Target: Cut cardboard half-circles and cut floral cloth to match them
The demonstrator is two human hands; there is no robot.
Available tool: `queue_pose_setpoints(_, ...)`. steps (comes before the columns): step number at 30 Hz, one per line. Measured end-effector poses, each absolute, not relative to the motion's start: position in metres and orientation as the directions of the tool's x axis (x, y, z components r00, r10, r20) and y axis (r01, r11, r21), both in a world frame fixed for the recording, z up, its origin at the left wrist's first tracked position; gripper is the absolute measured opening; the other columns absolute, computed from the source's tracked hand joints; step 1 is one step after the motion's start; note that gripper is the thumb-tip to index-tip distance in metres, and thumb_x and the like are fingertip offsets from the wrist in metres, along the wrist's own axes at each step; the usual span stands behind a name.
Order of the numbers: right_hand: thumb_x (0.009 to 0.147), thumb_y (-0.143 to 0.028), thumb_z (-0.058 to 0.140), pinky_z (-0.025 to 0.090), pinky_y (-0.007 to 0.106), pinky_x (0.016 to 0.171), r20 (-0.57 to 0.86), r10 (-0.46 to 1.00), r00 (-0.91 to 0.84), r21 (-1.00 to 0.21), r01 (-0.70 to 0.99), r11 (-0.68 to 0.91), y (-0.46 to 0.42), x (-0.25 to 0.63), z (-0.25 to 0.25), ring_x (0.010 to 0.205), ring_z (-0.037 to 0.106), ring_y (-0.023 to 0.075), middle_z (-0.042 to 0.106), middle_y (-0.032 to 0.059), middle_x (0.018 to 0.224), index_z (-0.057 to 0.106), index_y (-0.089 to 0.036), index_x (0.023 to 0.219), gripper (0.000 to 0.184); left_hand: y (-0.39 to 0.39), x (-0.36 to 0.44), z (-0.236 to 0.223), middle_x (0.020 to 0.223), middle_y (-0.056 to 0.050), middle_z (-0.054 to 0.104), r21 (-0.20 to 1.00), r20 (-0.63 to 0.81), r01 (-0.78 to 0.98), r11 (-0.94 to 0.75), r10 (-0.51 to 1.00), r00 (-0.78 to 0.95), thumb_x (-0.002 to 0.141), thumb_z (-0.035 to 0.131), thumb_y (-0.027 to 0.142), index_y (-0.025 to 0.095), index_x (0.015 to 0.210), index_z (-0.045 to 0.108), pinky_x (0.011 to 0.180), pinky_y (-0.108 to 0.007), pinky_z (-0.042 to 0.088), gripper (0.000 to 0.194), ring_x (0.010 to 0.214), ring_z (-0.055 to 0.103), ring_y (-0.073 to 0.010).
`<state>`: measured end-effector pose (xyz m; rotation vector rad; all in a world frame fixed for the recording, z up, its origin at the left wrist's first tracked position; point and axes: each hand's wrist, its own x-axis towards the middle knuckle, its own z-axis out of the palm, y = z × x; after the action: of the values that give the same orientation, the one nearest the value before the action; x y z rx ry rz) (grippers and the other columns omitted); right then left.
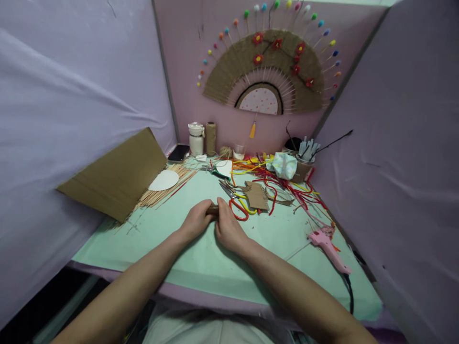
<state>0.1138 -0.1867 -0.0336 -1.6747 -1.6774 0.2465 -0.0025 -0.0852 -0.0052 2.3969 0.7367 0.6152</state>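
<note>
Both my hands meet above the middle of the green tabletop, closed on one small brown piece [213,209] that looks like rolled or folded cardboard. My left hand [195,220] grips its left end, and my right hand [229,227] pinches the right end with the thumb on top. Most of the piece is hidden by my fingers. Just beyond my right hand lie scissors [239,210] with red handles, a yellow-handled tool [247,206] and a torn cardboard piece [257,196].
At right lies a pink glue gun [330,249] with its cord. Pipe cleaners [272,184] spread across the back right. A large cardboard sheet [118,177] leans at left over thin sticks [150,198], near a white oval [164,180]. Green-handled pliers [219,174] lie behind. A decorated cardboard fan [229,71] hangs on the wall.
</note>
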Motion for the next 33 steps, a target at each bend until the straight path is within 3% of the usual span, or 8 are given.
queue_pose_setpoints(4,0.077,-0.005,0.042,0.023,0.05,0.119,0.289,0.948,0.132,-0.675,0.731,0.104,-0.187,0.117,-0.031,0.146,0.016,0.0272,0.018,0.024,0.156,0.011,0.0,0.151,0.08,-0.082,-0.002,-0.006,0.073,0.001,0.054,0.608,0.225,0.39,-0.692,0.621,0.751,0.072,0.063,0.018,0.022,0.068,0.041,0.066,-0.03,0.037,0.023,0.072,0.051,-0.0185)
queue_pose_setpoints(10,0.076,-0.005,0.043,0.022,0.05,0.118,0.262,0.908,0.327,-0.811,0.585,0.024,-0.192,0.128,-0.03,0.144,0.025,0.0252,0.027,0.0148,0.156,0.013,-0.013,0.153,0.083,-0.083,-0.002,-0.006,0.075,0.0,0.057,0.61,0.22,0.399,-0.685,0.63,0.745,0.073,0.066,0.021,0.021,0.073,0.047,0.064,-0.029,0.037,0.019,0.073,0.052,-0.0185)
queue_pose_setpoints(15,0.076,-0.007,0.045,0.027,0.047,0.116,0.189,0.94,0.283,-0.845,0.534,0.009,-0.193,0.126,-0.038,0.142,0.031,0.0248,0.03,0.0168,0.154,0.018,-0.011,0.152,0.082,-0.086,-0.002,-0.001,0.074,0.0,0.057,0.571,0.209,0.451,-0.686,0.652,0.729,0.072,0.067,0.02,0.021,0.071,0.047,0.064,-0.029,0.037,0.02,0.073,0.053,-0.0191)
queue_pose_setpoints(25,0.072,-0.008,0.047,0.016,0.045,0.12,0.103,0.98,0.173,-0.842,0.54,-0.007,-0.198,0.122,-0.027,0.148,0.012,0.0241,0.012,0.0175,0.159,0.011,-0.005,0.152,0.088,-0.086,0.002,-0.001,0.07,0.002,0.056,0.593,0.211,0.444,-0.671,0.662,0.719,0.07,0.067,0.019,0.021,0.07,0.048,0.062,-0.028,0.035,0.019,0.071,0.053,-0.0186)
queue_pose_setpoints(30,0.075,-0.01,0.047,0.024,0.046,0.118,0.163,0.954,0.25,-0.851,0.526,0.007,-0.195,0.122,-0.025,0.146,0.021,0.0249,0.023,0.0166,0.157,0.016,-0.009,0.152,0.083,-0.085,0.001,0.0,0.068,0.002,0.055,0.603,0.204,0.439,-0.666,0.661,0.723,0.07,0.068,0.02,0.021,0.068,0.044,0.06,-0.028,0.033,0.024,0.069,0.052,-0.0179)
queue_pose_setpoints(33,0.078,-0.009,0.046,0.03,0.044,0.115,0.226,0.933,0.28,-0.814,0.581,0.023,-0.191,0.121,-0.022,0.141,0.032,0.0247,0.034,0.0165,0.152,0.027,-0.009,0.149,0.074,-0.084,0.001,-0.001,0.068,0.003,0.054,0.598,0.212,0.434,-0.674,0.655,0.726,0.071,0.067,0.022,0.021,0.067,0.042,0.06,-0.027,0.033,0.025,0.067,0.051,-0.0171)
